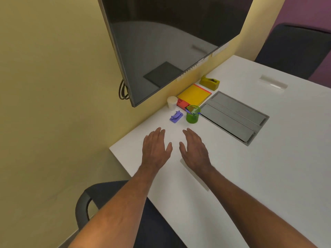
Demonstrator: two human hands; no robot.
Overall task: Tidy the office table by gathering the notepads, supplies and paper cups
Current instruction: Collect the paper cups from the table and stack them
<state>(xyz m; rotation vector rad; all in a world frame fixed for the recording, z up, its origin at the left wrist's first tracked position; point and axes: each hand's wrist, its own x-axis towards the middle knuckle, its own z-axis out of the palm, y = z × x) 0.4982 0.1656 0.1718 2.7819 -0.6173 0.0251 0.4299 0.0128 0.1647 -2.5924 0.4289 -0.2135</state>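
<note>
dark chair (152, 221), white table (250, 167), yellow wall (44, 86)

The dark screen (170, 42) is cut by the top edge. The far chair (295, 49) runs out at the right edge, and the near chair (114, 196) lies partly under the left forearm. The green cup (192, 114), beyond the right hand's (194, 149) grip, holds pens too small to count. The red notepad (181, 103) hides mostly beneath the yellow one (194, 94). How many paper cups (172, 102) are stacked cannot be told.

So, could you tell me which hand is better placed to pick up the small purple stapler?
Probably left: the open left hand lies almost directly below the purple stapler; the right hand sits nearer the green cup.
</note>
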